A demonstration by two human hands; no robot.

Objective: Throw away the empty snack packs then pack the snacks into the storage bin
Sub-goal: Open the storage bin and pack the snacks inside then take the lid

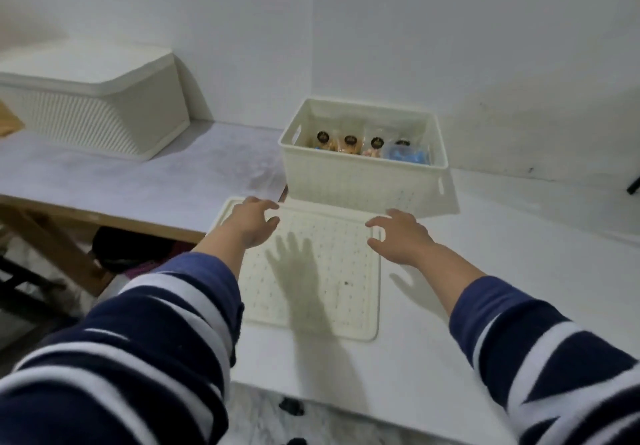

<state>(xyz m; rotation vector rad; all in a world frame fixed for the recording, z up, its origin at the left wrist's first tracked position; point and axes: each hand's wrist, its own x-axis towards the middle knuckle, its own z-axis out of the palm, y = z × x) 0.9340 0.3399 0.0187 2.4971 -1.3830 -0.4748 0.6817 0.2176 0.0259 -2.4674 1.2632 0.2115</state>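
A cream storage bin (360, 181) stands open on the white table against the wall. Inside it several snack packs (349, 143) stand in a row, with a blue pack (408, 155) at the right. The bin's flat perforated lid (322, 292) lies on the table just in front of it. My left hand (252, 222) hovers over the lid's far left corner with fingers spread and loosely curled, holding nothing. My right hand (401, 233) hovers over the lid's far right edge, fingers likewise spread and empty. Both cast shadows on the lid.
A second cream bin (104, 98) with its lid on sits at the back left on a lower wooden table (104, 216). White walls close the back and the corner. A dark object (131, 247) lies under the wooden table.
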